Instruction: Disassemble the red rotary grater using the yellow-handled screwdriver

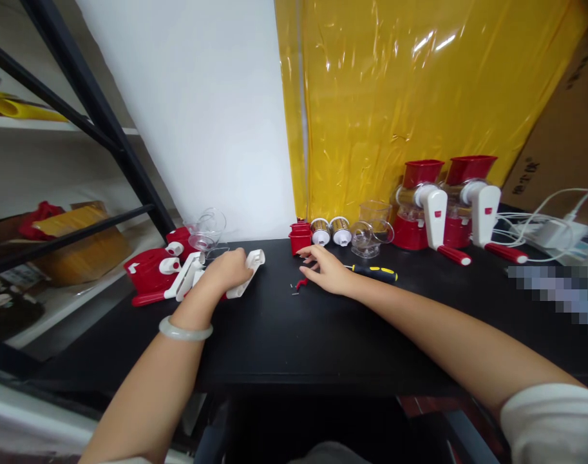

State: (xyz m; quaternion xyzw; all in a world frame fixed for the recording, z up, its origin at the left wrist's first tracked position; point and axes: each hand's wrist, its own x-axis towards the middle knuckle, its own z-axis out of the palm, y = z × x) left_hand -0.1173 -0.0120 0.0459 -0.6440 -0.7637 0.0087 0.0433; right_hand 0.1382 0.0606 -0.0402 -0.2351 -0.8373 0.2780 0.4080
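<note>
Gripping a white plastic crank arm in the left hand, with fingers curled over its middle. Slanting along its long axis from near left to far right, across the gap towards the right hand. Open there, with fingers loosely bent and apart, holding nothing visible, low over the black table; cannot tell if touching it.

Lying just left and slightly to the near side of the right fingertips: a small bent red plastic piece, with tiny metal pins beside it. Clearly nearer to the right hand than to the left. Just beyond the right wrist, pointing left to right, a black-and-yellow screwdriver, with its tip hidden behind the hand. Close by on the left, red-and-white plastic grinder parts, crowded together and overlapping.

Hidden under the left hand: most of the grip, the thumb and the crank arm's middle. Barely showing below that hand, a bit of red, too covered to identify. Too small to make out: the exact shape of the pins.
</note>
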